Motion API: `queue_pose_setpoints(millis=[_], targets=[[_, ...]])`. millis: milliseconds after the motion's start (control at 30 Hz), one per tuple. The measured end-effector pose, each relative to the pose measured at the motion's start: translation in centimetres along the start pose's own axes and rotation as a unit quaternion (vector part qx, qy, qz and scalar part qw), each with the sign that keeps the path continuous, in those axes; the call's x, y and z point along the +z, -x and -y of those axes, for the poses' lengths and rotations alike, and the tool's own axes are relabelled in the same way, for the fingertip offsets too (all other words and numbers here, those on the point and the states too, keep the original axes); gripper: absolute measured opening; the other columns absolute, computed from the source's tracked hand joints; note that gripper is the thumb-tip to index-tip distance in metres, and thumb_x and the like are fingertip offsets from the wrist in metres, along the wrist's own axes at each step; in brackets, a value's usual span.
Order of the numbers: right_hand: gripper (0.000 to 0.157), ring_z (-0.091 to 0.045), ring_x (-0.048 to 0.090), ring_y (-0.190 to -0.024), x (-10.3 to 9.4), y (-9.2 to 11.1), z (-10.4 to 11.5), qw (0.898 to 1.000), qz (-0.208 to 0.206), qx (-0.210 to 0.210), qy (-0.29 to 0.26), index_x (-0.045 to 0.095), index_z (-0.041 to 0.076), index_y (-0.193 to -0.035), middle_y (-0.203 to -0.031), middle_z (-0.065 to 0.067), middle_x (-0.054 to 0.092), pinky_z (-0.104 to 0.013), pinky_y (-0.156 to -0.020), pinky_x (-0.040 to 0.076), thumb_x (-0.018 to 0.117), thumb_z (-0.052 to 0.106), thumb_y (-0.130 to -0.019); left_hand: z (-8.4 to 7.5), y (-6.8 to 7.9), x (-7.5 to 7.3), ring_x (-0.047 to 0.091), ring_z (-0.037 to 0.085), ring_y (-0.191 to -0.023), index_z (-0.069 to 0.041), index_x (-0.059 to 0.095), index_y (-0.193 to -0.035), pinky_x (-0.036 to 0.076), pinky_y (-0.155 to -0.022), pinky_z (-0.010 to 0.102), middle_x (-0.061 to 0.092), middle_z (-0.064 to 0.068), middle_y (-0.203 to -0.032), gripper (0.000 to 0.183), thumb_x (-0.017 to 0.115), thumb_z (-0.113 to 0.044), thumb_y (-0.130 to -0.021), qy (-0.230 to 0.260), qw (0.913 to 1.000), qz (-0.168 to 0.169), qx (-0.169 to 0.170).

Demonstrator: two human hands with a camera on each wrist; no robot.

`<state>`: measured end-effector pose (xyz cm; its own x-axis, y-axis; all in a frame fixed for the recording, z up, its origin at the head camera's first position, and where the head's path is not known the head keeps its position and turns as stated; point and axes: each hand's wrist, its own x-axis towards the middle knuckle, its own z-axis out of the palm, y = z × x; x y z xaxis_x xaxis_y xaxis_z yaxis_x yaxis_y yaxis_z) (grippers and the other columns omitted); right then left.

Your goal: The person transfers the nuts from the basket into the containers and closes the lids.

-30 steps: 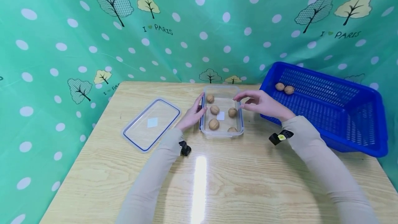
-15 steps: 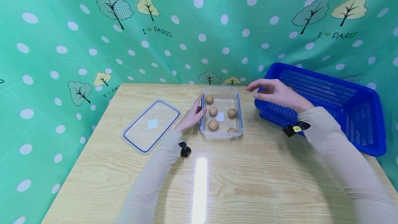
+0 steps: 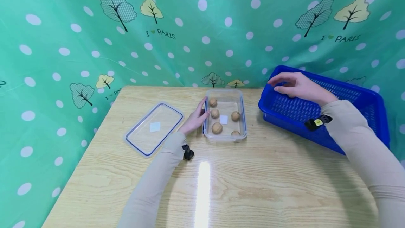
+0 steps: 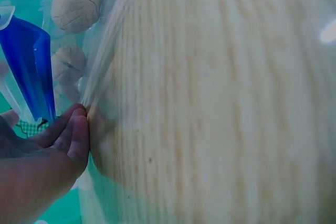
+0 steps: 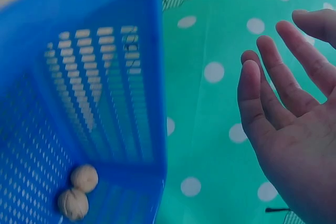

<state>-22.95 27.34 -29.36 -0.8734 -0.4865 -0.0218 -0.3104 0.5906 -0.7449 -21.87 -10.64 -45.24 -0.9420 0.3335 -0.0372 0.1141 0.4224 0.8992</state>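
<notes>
A clear plastic food container [image 3: 225, 138] with blue-edged sides holds several walnuts [image 3: 217, 128] and a small white square. My left hand [image 3: 194, 119] touches its left side, fingers nearly straight, beside the blue latch flap [image 4: 32, 66]. In the left wrist view, fingertips lie against the container's clear wall; the thumb is mostly hidden. My right hand [image 3: 299, 86] hovers over the near-left part of a blue plastic basket [image 3: 295, 124], fingers loosely bent and holding nothing. Two walnuts [image 5: 79, 190] lie in a basket corner in the right wrist view; in the head view the hand mostly covers them.
A clear lid [image 3: 154, 128] with a blue seal and a pale square lies flat on the wooden table [image 3: 240, 185], left of the container. Behind the table hangs a green polka-dot curtain [image 3: 186, 20]. The basket's raised rim stands right of the container.
My right hand has moved right, from the container's right edge to above the basket, with nothing in it. The left hand has stayed at the container's left side.
</notes>
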Motion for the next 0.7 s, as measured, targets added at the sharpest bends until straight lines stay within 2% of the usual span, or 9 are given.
queue_pose_setpoints(millis=[100, 167, 333, 700], targets=[[0.037, -0.019, 0.058, -0.097, -0.7, 0.1, -0.7, 1.0, 0.002, 0.009, -0.013, 0.056, 0.006, -0.131, -0.126, -0.011, 0.055, -0.028, -0.068, 0.051, 0.059, 0.022, -0.098, 0.1, 0.0, 0.1, 0.053, 0.035, -0.119, -0.027, 0.006, -0.157, 0.048, -0.095, 0.047, 0.05, 0.027, -0.133, 0.066, 0.045, -0.031, -0.103, -0.001, 1.0, -0.002, 0.001], [0.036, -0.017, 0.058, -0.097, -0.9, 0.1, -1.2, 1.0, -0.005, 0.009, -0.008, 0.057, 0.006, -0.13, -0.123, -0.008, 0.057, -0.026, -0.071, 0.05, 0.059, 0.022, -0.098, 0.0, 0.1, 0.1, 0.053, 0.035, -0.118, -0.027, 0.007, -0.157, 0.048, -0.094, 0.047, 0.05, 0.027, -0.133, 0.066, 0.045, -0.031, -0.103, -0.001, 1.0, -0.003, 0.001], [0.036, -0.01, 0.052, -0.11, -1.5, -0.3, -2.7, 1.0, -0.014, 0.017, 0.02, 0.058, 0.007, -0.13, -0.124, -0.003, 0.059, -0.016, -0.084, 0.04, 0.059, 0.025, -0.098, 0.1, 0.2, 0.2, 0.053, 0.035, -0.118, -0.029, 0.007, -0.157, 0.048, -0.094, 0.047, 0.05, 0.027, -0.133, 0.066, 0.045, -0.031, -0.103, 0.002, 1.0, 0.0, -0.007], [0.039, -0.005, 0.05, -0.109, -2.6, -1.3, -6.2, 0.999, -0.02, 0.026, 0.023, 0.057, 0.003, -0.13, -0.122, -0.002, 0.059, -0.013, -0.083, 0.039, 0.056, 0.027, -0.1, -0.2, 0.2, 0.0, 0.052, 0.035, -0.119, -0.033, 0.006, -0.156, 0.045, -0.098, 0.048, 0.05, 0.026, -0.134, 0.065, 0.045, -0.03, -0.104, 0.007, 0.9999, -0.001, -0.008]])
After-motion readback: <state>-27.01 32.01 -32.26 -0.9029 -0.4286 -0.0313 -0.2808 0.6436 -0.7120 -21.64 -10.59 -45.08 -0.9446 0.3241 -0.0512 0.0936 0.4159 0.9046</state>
